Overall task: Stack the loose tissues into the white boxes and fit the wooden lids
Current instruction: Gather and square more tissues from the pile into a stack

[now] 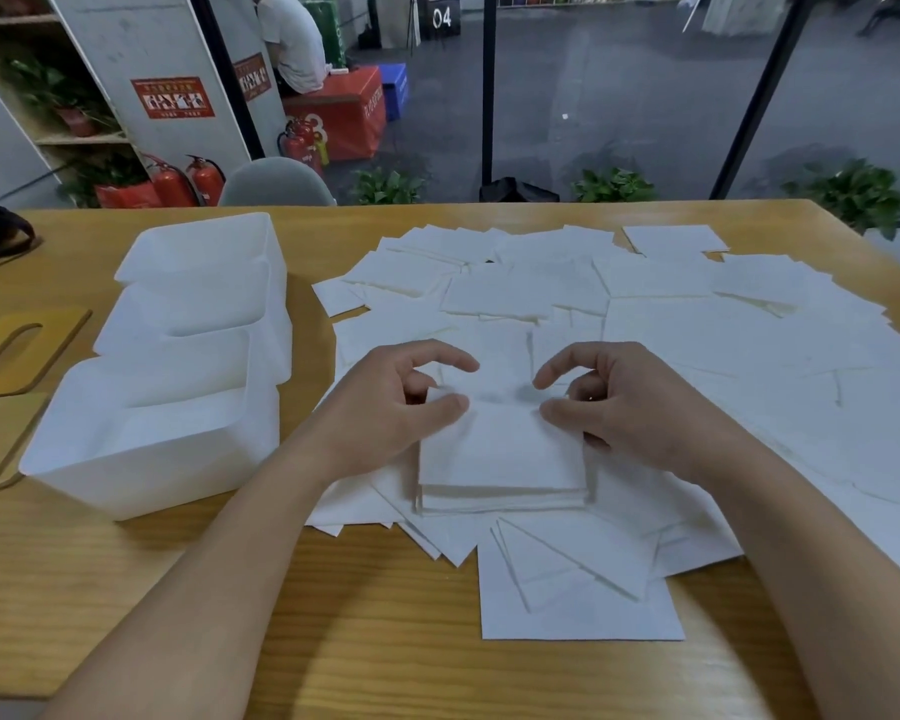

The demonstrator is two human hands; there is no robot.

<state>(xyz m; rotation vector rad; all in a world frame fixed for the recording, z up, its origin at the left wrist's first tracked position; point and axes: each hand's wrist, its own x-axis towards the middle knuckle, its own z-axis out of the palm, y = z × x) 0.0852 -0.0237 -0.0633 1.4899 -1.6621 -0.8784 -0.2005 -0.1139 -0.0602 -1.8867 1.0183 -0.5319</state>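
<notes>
Pinching small squared stack of thin white tissues [500, 454] with left hand [385, 407] and right hand [624, 407]; soft, floppy, so grip opposite edges.

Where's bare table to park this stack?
Bare table lies along the near edge, and in a strip between the boxes and tissues. Lids crowd the left; tissues cover centre and right.

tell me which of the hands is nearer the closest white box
Left. The left hand grips the tissue stack just right of the nearest white box; the right hand grips the stack's far side, farther from the box.
</notes>
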